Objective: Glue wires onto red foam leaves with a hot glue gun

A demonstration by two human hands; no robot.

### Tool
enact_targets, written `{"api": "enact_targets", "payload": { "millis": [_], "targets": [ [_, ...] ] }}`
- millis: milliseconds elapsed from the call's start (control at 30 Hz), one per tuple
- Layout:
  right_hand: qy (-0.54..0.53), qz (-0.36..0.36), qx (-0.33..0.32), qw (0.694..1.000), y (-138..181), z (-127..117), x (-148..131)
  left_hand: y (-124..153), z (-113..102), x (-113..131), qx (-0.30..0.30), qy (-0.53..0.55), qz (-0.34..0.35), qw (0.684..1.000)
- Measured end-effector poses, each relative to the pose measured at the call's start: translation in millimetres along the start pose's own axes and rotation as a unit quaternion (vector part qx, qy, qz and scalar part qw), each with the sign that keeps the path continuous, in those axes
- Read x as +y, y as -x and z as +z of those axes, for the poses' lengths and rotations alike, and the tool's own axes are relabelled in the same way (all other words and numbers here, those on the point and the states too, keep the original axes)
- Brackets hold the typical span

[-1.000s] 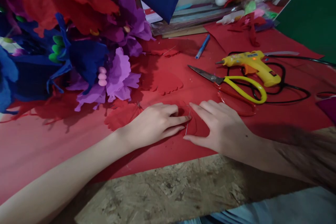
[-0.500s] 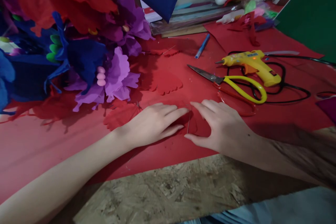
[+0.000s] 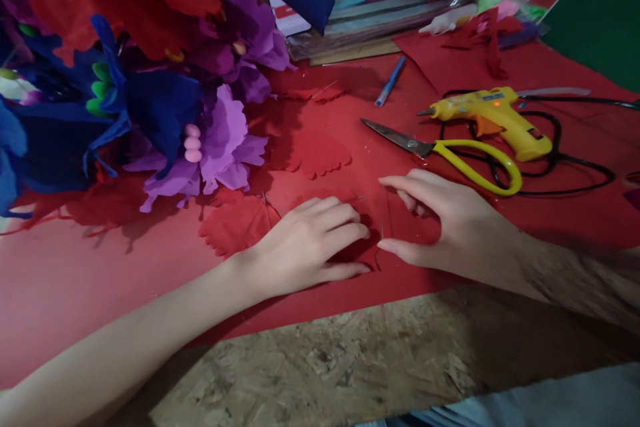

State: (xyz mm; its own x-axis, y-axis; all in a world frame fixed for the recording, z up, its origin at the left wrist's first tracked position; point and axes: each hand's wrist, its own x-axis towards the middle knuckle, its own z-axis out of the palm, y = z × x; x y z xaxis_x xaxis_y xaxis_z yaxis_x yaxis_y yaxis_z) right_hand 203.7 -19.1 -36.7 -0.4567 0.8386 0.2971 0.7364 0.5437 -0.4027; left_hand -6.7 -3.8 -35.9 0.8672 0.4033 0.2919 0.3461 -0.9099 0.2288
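Left hand point(image 3: 313, 240) flat, fingers together, pinning red petal cutout point(image 3: 367, 247) at the counter's point(image 3: 325, 360) near edge. Right hand point(image 3: 450, 227) grip apart, empty, beside thin wire point(image 3: 384, 223). Probably shaping step; next needs a fine pinch.

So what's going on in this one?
A person is working on red paper petals laid on a red sheet over a board table. The left hand lies flat, pressing a petal down. The right hand rests just beside it, thumb and forefinger spread around a thin wire. Scissors and a glue gun lie untouched behind, and paper flowers stand to the left.
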Motion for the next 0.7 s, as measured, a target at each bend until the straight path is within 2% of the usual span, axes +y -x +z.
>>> {"api": "enact_targets", "payload": {
  "millis": [333, 500, 700],
  "targets": [
    [-0.019, 0.002, -0.014, 1.0, -3, -6, 0, -2, 4, 7, 0.022, 0.018, 0.021, 0.999],
    [-0.021, 0.012, -0.013, 1.0, -5, -6, 0, -3, 4, 12, 0.018, 0.015, 0.006, 1.0],
    [-0.019, 0.016, -0.017, 1.0, -4, -5, 0, -5, 7, 19, 0.044, 0.011, -0.009, 0.999]
  ]
}}
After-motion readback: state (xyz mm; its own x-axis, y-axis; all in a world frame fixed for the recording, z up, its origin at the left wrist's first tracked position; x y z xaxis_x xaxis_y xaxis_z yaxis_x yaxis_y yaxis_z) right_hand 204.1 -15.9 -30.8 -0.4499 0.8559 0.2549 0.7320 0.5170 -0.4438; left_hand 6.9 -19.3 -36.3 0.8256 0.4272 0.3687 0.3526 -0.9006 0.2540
